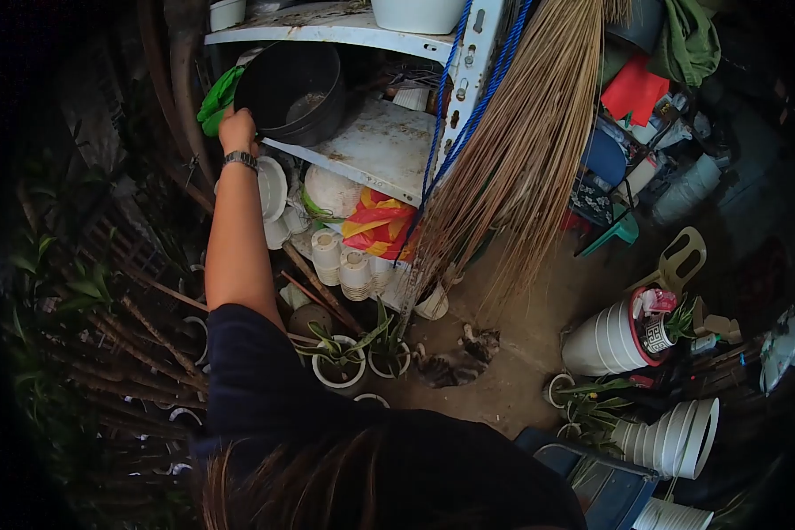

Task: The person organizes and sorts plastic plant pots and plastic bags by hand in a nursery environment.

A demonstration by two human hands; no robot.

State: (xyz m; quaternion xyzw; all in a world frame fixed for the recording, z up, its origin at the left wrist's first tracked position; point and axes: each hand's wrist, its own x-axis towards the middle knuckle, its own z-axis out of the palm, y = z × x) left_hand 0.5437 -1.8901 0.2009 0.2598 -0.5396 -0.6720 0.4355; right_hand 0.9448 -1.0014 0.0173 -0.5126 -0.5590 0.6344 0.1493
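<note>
We find the left hand clenched on the rim of a black pot, tilted on the white shelf and holding a little soil. Below stand stacked white pots; planted ones rest on the ground. The right hand is out of view.

Matt black plastic pot

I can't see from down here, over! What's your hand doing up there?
Left hand gripping black pot rim on the shelf. Right hand out of view. Broom hanging beside the shelf, cat on the ground below.
</note>
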